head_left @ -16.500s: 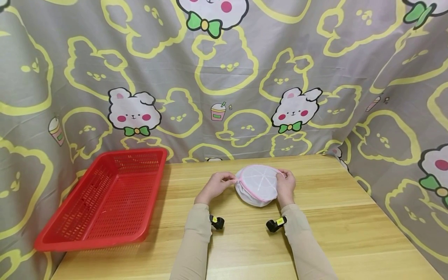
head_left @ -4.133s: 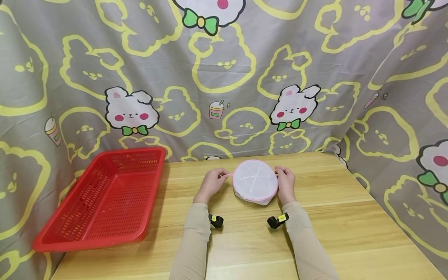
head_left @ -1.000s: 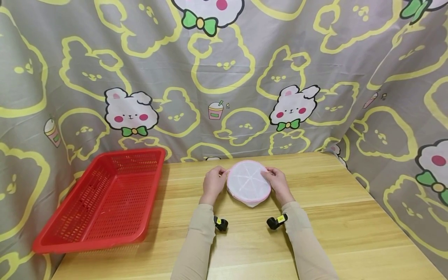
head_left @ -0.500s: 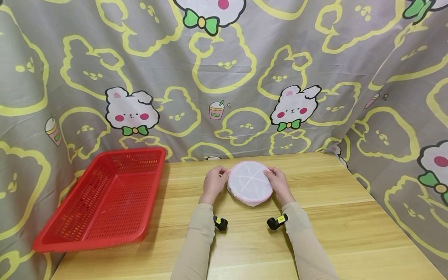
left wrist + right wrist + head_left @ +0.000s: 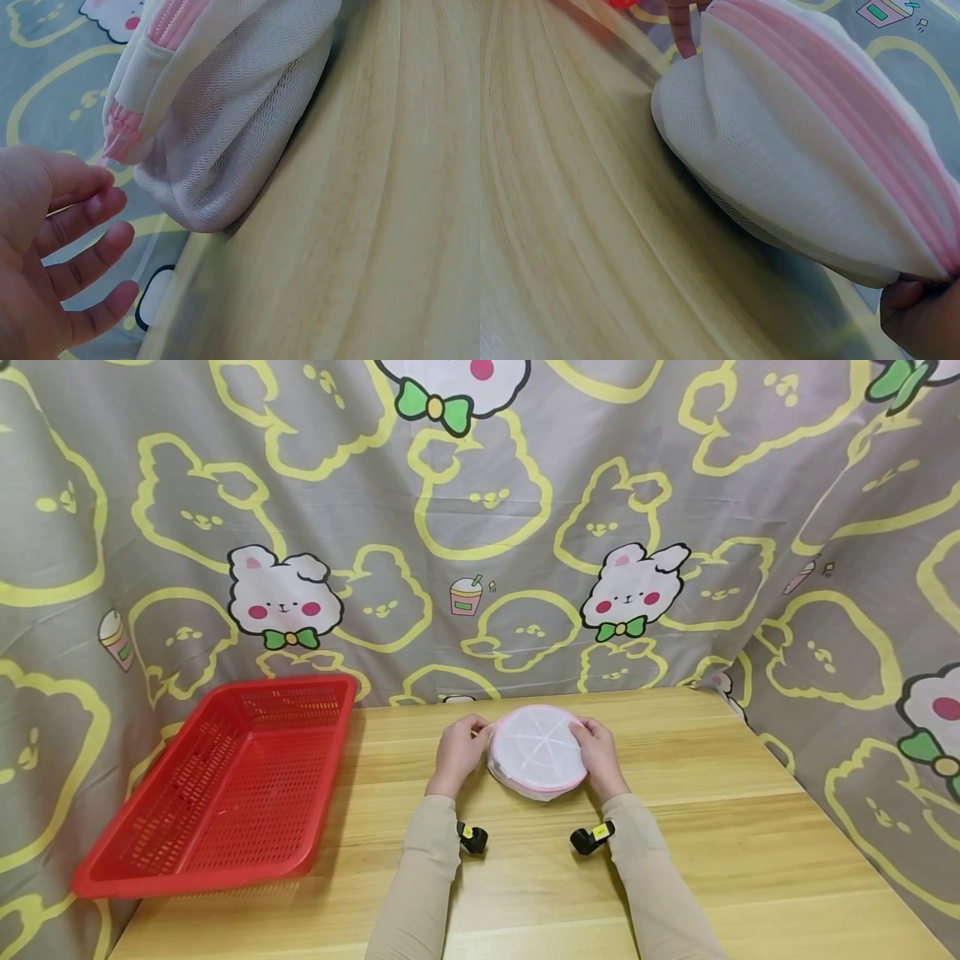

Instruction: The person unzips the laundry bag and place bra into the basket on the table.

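A round white mesh laundry bag (image 5: 538,750) with pink trim sits on the wooden table between both hands. Pink zipper teeth (image 5: 171,22) run round its side in the left wrist view. The left hand (image 5: 459,752) pinches the small pink end of the zipper (image 5: 120,139) between thumb and index finger, its other fingers spread loosely. On the opposite side, the right hand (image 5: 598,750) grips the bag's edge, thumb on top and fingers underneath, mostly hidden. In the right wrist view, the bag's mesh side (image 5: 780,150) bulges below the pink band.
A red perforated plastic basket (image 5: 318,760) stands at the left of the table (image 5: 720,827). A grey curtain (image 5: 510,460) with cartoon animals hangs behind and at both sides. Black wrist cameras (image 5: 472,837) are strapped at both sleeves.
Since about four seconds ago the hands have come closer together, and the right hand has moved its thumb onto the bag's top. Over the last second the bag has shifted slightly right.
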`<state>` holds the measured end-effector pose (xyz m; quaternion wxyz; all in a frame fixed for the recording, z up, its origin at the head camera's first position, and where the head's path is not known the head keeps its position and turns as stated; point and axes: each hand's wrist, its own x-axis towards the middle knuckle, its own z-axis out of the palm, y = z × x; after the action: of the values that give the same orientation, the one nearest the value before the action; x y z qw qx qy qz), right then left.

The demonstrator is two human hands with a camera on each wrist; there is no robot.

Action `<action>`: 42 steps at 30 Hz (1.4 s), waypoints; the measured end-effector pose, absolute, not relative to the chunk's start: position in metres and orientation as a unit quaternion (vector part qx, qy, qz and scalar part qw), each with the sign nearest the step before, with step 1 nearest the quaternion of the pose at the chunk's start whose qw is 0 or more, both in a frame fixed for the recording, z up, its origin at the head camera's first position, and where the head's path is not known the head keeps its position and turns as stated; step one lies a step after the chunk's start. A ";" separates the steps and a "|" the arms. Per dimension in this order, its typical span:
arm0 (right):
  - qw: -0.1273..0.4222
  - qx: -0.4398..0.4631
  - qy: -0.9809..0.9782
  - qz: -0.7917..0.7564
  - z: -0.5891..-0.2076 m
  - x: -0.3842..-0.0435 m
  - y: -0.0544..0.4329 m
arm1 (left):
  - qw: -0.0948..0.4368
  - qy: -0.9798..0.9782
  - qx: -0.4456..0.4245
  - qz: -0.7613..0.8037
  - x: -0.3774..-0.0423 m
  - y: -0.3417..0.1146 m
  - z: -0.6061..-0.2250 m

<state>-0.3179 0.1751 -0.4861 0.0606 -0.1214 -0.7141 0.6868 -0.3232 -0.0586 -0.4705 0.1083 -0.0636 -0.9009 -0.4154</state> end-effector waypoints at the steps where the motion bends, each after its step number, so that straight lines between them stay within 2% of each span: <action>1: 0.062 -0.122 -0.712 0.689 -0.486 -0.318 0.175 | 0.108 -0.900 -0.064 -0.417 -0.323 -0.059 -0.471; 30: 0.123 -0.135 -0.705 0.685 -0.489 -0.318 0.174 | 0.105 -0.896 -0.107 -0.418 -0.325 -0.063 -0.470; 42: 0.125 -0.141 -0.708 0.680 -0.489 -0.317 0.175 | 0.107 -0.894 -0.120 -0.419 -0.325 -0.063 -0.471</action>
<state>-0.3168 0.1750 -0.4885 0.1251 -0.1414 -0.7084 0.6801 -0.3251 -0.0628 -0.4714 0.1072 -0.1195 -0.8938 -0.4187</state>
